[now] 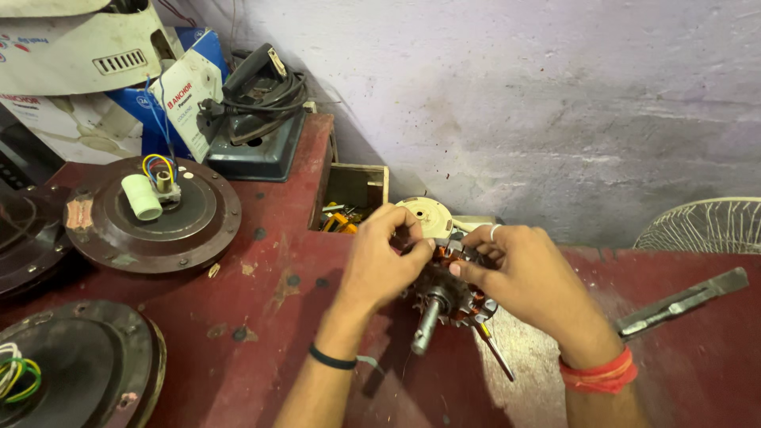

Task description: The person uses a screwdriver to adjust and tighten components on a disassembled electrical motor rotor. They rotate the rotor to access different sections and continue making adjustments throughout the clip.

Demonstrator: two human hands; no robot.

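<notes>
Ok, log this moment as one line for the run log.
left hand: gripping copper-wound fan stator with steel shaft | right hand: fingers on its windings | surface: worn red workbench

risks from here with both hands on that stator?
1. Both hands, left hand and right hand, pinch at the stator windings; thin copper wire could nick or snap.
2. The stator seems propped on its shaft, tilted; it may roll or tip off balance.
3. A screwdriver lies right under the right wrist and could be knocked, or poke the hand.
</notes>
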